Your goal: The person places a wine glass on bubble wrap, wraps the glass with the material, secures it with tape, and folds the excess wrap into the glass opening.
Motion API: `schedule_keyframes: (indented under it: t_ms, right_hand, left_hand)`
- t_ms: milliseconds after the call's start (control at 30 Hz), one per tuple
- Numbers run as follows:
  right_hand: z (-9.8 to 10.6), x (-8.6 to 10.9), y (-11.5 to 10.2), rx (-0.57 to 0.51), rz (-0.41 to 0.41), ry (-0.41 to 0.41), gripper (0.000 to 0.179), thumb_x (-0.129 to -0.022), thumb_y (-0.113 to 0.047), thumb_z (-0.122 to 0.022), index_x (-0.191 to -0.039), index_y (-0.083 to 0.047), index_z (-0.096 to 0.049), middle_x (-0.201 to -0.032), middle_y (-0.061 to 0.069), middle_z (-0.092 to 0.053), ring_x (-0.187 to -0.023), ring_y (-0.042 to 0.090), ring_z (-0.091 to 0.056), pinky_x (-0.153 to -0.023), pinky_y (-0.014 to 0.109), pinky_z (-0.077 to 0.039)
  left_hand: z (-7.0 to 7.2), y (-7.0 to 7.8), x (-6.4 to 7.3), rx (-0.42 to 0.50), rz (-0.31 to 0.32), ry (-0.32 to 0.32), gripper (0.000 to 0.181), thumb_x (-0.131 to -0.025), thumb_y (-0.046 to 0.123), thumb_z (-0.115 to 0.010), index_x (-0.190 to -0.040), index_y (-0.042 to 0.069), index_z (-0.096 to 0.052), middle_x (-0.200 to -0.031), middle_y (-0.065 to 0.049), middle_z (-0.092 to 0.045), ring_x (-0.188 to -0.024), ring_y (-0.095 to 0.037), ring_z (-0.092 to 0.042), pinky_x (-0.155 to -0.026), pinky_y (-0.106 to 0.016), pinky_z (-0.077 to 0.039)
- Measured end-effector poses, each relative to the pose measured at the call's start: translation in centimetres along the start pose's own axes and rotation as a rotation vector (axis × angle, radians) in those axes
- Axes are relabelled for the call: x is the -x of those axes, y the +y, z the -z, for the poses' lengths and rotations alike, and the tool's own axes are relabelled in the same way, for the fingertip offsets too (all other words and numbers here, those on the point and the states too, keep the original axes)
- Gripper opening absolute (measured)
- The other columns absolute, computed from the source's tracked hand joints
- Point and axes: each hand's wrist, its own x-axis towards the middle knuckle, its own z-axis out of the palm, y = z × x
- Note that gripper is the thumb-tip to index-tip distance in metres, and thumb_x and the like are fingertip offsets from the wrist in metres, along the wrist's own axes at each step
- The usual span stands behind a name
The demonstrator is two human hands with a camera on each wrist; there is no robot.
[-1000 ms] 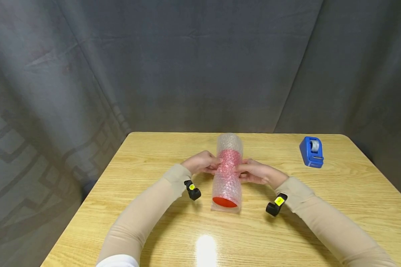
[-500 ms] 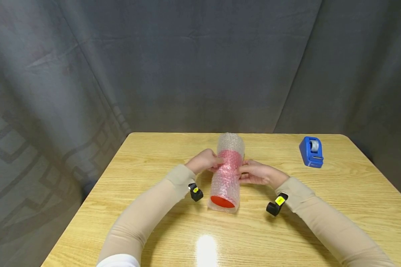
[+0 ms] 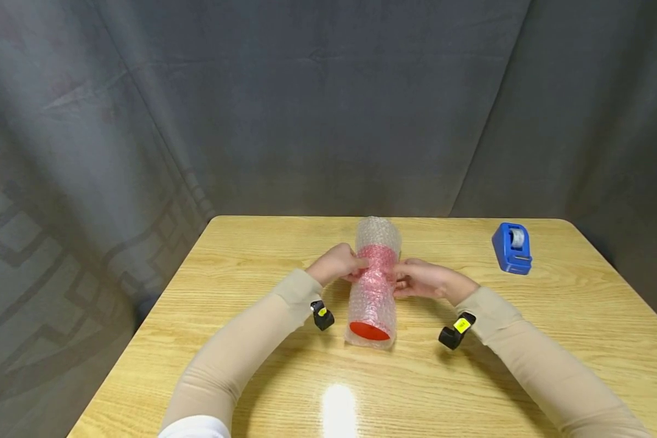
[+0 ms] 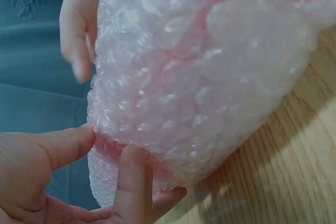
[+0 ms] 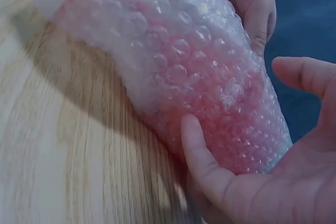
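A red, tube-like object [image 3: 369,331] lies inside a roll of bubble wrap [image 3: 376,233], its red round end facing me. The wrapped roll lies lengthwise on the table, narrowing at its middle. On its left side, my left hand [image 3: 337,263] grips the middle, thumb on top and fingers against the side; the left wrist view shows these fingertips [image 4: 134,156] on the bubbles. Opposite it, my right hand [image 3: 428,280] has fingers [image 5: 195,135] resting against the wrap. Its thumb [image 5: 294,72] stands slightly apart from the roll in the right wrist view.
A blue tape dispenser [image 3: 511,248] with a roll of tape stands at the back right of the wooden table [image 3: 252,243]. Grey curtains [image 3: 328,121] hang behind and beside the table.
The roll's near end swung slightly left, then back right. My left hand has shifted a little right and farther over the wrap. My right hand has moved slightly; the tape dispenser stays put.
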Motion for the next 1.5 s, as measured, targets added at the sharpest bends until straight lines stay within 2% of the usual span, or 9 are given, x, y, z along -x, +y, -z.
schedule_keyframes:
  t_ms: [233,467,633,800,900,967,1067,1233,1500]
  right_hand:
    - [-0.7,-0.4,-0.2,0.059,-0.024,0.048,0.021,-0.098,-0.020,-0.052,-0.106,-0.001,-0.047,-0.083,-0.002,-0.057,-0.072,0.007,-0.056,-0.072,0.022,-0.055]
    - [-1.0,-0.5,0.0,0.096,-0.017,0.089,0.024,-0.095,-0.020,-0.053,-0.105,0.001,-0.046,-0.080,-0.002,-0.055,-0.071,0.006,-0.055,-0.069,0.021,-0.054]
    - [-1.1,-0.5,0.1,0.088,-0.003,0.100,0.019,-0.095,-0.015,-0.050,-0.103,0.003,-0.048,-0.079,-0.002,-0.057,-0.069,0.006,-0.056,-0.067,0.020,-0.053]
    - [-1.0,-0.6,0.2,0.082,0.000,0.096,0.027,-0.095,-0.015,-0.049,-0.110,0.007,-0.045,-0.082,0.000,-0.059,-0.072,0.006,-0.058,-0.070,0.021,-0.055]
    - [-1.1,-0.6,0.2,0.080,0.000,0.087,0.034,-0.096,-0.014,-0.049,-0.117,0.011,-0.042,-0.086,0.002,-0.060,-0.076,0.008,-0.060,-0.073,0.022,-0.055]
    - [-1.1,-0.6,0.2,0.079,0.004,0.079,0.037,-0.096,-0.014,-0.049,-0.120,0.013,-0.040,-0.088,0.002,-0.060,-0.078,0.008,-0.061,-0.075,0.023,-0.056]
    - [-1.1,-0.6,0.3,0.076,0.010,0.075,0.035,-0.096,-0.014,-0.049,-0.118,0.012,-0.042,-0.087,0.002,-0.060,-0.078,0.008,-0.060,-0.075,0.024,-0.056]
    - [-1.1,-0.5,0.3,0.068,0.011,0.080,0.039,-0.095,-0.013,-0.050,-0.121,0.014,-0.040,-0.090,0.003,-0.061,-0.081,0.009,-0.061,-0.079,0.025,-0.056]
    - [-1.1,-0.4,0.3,0.067,0.004,0.078,0.038,-0.096,-0.013,-0.049,-0.121,0.014,-0.040,-0.091,0.003,-0.061,-0.080,0.009,-0.061,-0.077,0.024,-0.056]
  left_hand:
    - [-0.2,0.3,0.3,-0.002,-0.015,0.003,0.023,-0.093,0.017,-0.064,-0.075,0.004,-0.057,-0.066,-0.003,-0.053,-0.058,-0.011,-0.052,-0.076,-0.035,-0.058]
    - [-0.3,0.3,0.4,0.027,-0.025,-0.003,0.021,-0.094,0.018,-0.063,-0.094,0.000,-0.054,-0.079,-0.005,-0.055,-0.069,-0.014,-0.055,-0.079,-0.037,-0.058]
    - [0.0,-0.1,0.1,0.062,-0.026,-0.024,0.017,-0.097,0.015,-0.052,-0.096,-0.002,-0.051,-0.084,-0.008,-0.053,-0.071,-0.016,-0.057,-0.075,-0.034,-0.058]
    - [0.4,-0.8,-0.4,0.192,0.026,-0.054,0.013,-0.095,0.001,-0.050,-0.106,-0.005,-0.049,-0.084,-0.009,-0.052,-0.062,-0.013,-0.059,-0.063,-0.023,-0.055]
    - [0.5,-1.3,-0.8,0.261,0.057,-0.046,0.017,-0.095,-0.001,-0.056,-0.109,-0.008,-0.054,-0.080,-0.009,-0.056,-0.058,-0.011,-0.059,-0.066,-0.024,-0.057]
    - [0.6,-1.5,-0.9,0.275,0.070,-0.033,0.018,-0.095,0.001,-0.058,-0.108,-0.010,-0.059,-0.076,-0.007,-0.059,-0.058,-0.010,-0.059,-0.073,-0.028,-0.058]
    - [0.5,-1.9,-1.2,0.266,0.082,-0.014,0.019,-0.094,0.004,-0.060,-0.103,-0.012,-0.065,-0.069,-0.005,-0.060,-0.056,-0.008,-0.057,-0.071,-0.025,-0.057]
    - [0.3,-2.2,-1.5,0.263,0.090,0.007,0.022,-0.094,0.007,-0.061,-0.103,-0.012,-0.066,-0.077,-0.006,-0.063,-0.063,-0.010,-0.059,-0.067,-0.022,-0.057]
    - [0.0,-2.4,-1.5,0.326,0.142,-0.041,0.018,-0.099,0.012,-0.054,-0.102,-0.006,-0.058,-0.082,-0.006,-0.053,-0.071,-0.017,-0.055,-0.077,-0.033,-0.059]
